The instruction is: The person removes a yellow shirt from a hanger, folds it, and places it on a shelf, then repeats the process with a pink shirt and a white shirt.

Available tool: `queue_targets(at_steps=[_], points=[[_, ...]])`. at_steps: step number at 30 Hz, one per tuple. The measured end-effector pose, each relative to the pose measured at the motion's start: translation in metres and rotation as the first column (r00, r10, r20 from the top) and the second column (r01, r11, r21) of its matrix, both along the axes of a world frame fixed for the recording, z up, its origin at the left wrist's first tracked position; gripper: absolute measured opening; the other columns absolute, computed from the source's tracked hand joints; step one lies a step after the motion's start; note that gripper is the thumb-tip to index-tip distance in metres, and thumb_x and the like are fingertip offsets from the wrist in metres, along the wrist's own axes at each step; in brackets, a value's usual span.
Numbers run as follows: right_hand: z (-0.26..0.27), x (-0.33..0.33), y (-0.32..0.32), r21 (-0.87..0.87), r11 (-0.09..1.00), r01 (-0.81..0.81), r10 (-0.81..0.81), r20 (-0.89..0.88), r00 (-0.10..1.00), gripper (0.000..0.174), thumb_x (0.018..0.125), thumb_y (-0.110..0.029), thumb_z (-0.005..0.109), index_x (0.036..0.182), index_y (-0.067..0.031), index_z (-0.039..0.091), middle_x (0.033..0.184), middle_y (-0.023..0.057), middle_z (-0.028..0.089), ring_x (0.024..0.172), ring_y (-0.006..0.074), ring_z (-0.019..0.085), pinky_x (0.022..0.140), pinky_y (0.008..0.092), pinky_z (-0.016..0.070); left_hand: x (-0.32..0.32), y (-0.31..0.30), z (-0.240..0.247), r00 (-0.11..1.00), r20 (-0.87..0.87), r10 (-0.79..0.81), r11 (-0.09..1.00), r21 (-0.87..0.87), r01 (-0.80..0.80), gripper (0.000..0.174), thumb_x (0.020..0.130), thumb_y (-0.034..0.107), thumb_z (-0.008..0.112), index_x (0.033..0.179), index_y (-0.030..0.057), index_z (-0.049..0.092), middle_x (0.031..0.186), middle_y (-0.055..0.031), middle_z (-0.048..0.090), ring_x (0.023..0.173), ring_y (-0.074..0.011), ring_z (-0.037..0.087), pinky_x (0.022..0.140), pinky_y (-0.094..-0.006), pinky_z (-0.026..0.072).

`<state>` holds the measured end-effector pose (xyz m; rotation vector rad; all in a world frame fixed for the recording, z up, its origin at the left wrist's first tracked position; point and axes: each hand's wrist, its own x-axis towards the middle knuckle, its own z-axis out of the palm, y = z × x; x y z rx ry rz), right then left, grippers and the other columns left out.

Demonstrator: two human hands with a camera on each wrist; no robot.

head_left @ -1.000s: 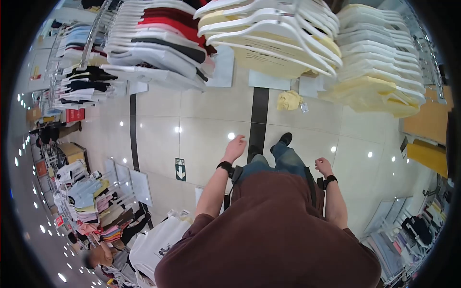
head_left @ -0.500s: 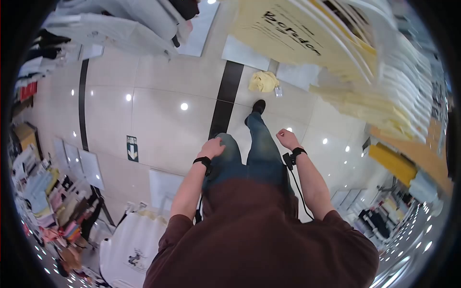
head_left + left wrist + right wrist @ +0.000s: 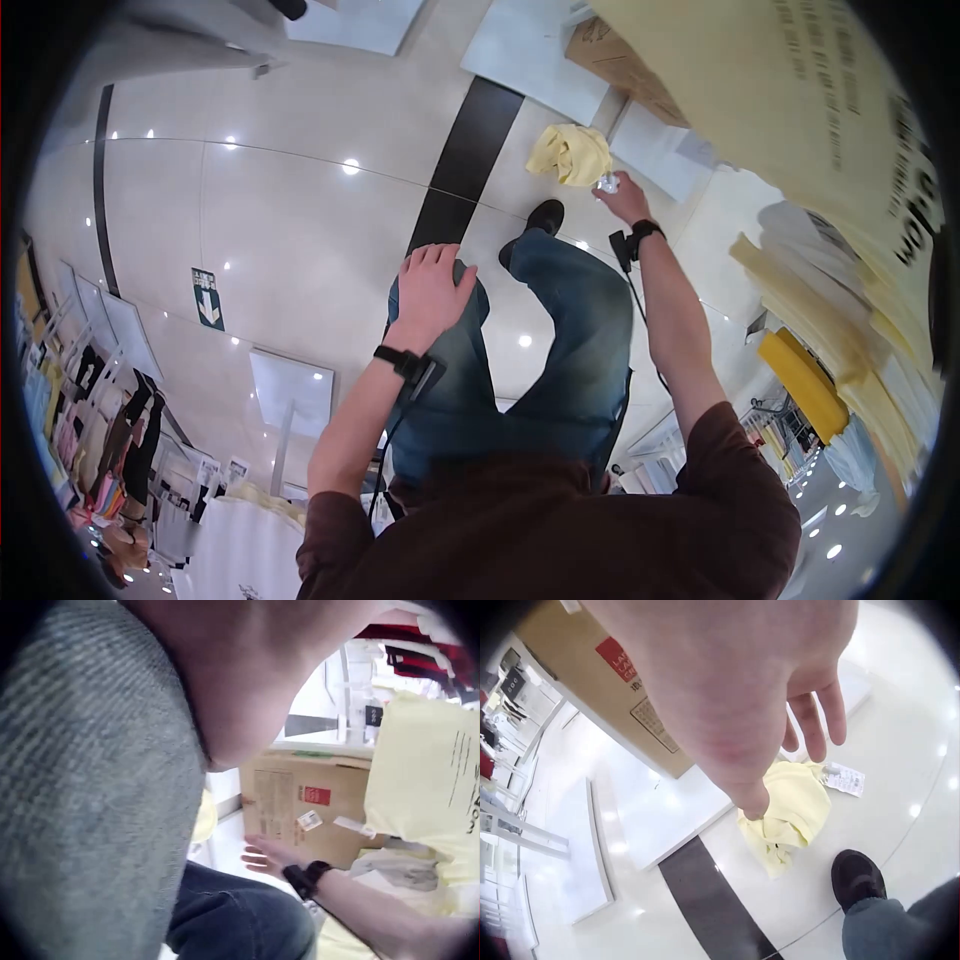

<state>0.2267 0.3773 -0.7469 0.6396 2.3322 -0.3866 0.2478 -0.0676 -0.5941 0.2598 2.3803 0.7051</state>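
Observation:
A crumpled pale yellow garment (image 3: 570, 154) lies on the floor with a white tag (image 3: 607, 183) at its side. My right hand (image 3: 626, 198) is beside the tag in the head view; in the right wrist view the hand (image 3: 742, 697) hangs over the garment (image 3: 799, 802), fingers apart and relaxed, the tag (image 3: 845, 781) beyond them. Whether it touches the tag, I cannot tell. My left hand (image 3: 433, 292) rests on the left knee, fingers extended. The left wrist view shows part of that hand (image 3: 247, 667) close up against the jeans.
A cardboard box (image 3: 625, 65) stands on a white base panel (image 3: 535, 55) behind the garment. Yellow shirts (image 3: 780, 90) hang at the upper right. A black shoe (image 3: 545, 216) is near the garment. Another rack of clothes (image 3: 110, 430) stands at the lower left.
The body has bent lower, with the knees more flexed. My right hand has reached forward to beside the garment's tag. My left hand has spread on the knee.

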Motion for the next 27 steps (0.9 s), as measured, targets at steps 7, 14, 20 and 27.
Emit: queue_targets(at_steps=[7, 14, 20, 27], points=[[-0.092, -0.045, 0.023, -0.078, 0.994, 0.082, -0.081, 0.02, 0.997, 0.103, 0.07, -0.052, 0.091, 0.153, -0.008, 0.047, 0.137, 0.0257, 0.064, 0.129, 0.0402, 0.062, 0.109, 0.049, 0.0506, -0.026, 0.025, -0.02, 0.992, -0.11, -0.064, 0.994, 0.084, 0.073, 0.033, 0.092, 0.026, 0.071, 0.118, 0.0056, 0.07, 0.122, -0.0124, 0.071, 0.123, -0.0354, 0.061, 0.107, -0.0488, 0.0467], [-0.181, -0.044, 0.039, 0.011, 0.982, 0.188, -0.188, 0.097, 0.977, 0.133, 0.063, -0.058, 0.094, 0.166, -0.0137, 0.022, 0.16, 0.031, 0.035, 0.145, 0.0507, 0.042, 0.12, 0.0547, 0.0404, -0.03, 0.032, -0.021, 0.987, -0.113, -0.11, 0.989, 0.091, 0.12, 0.033, 0.087, 0.021, 0.074, 0.116, 0.0047, 0.07, 0.122, -0.0112, 0.07, 0.122, -0.0337, 0.061, 0.107, -0.0481, 0.0455], [-0.221, -0.025, 0.026, -0.041, 0.954, 0.298, -0.295, 0.067, 0.953, 0.141, 0.063, -0.056, 0.094, 0.167, -0.0127, 0.01, 0.162, 0.032, 0.035, 0.147, 0.0462, 0.044, 0.12, 0.0536, 0.0409, -0.026, 0.029, -0.015, 0.989, -0.094, -0.114, 0.992, 0.046, 0.118, 0.034, 0.086, 0.02, 0.074, 0.116, 0.0041, 0.07, 0.124, -0.0113, 0.069, 0.122, -0.0338, 0.061, 0.107, -0.0497, 0.0444], [-0.22, -0.028, 0.023, 0.035, 0.972, 0.232, -0.233, 0.018, 0.972, 0.071, 0.089, -0.046, 0.065, 0.147, -0.0071, 0.054, 0.136, 0.0257, 0.066, 0.129, 0.043, 0.062, 0.111, 0.049, 0.0479, -0.017, 0.025, -0.006, 0.991, -0.109, -0.071, 0.995, 0.065, 0.078, 0.033, 0.087, 0.02, 0.073, 0.116, 0.0042, 0.07, 0.124, -0.0111, 0.069, 0.121, -0.0336, 0.061, 0.107, -0.0483, 0.0446]])
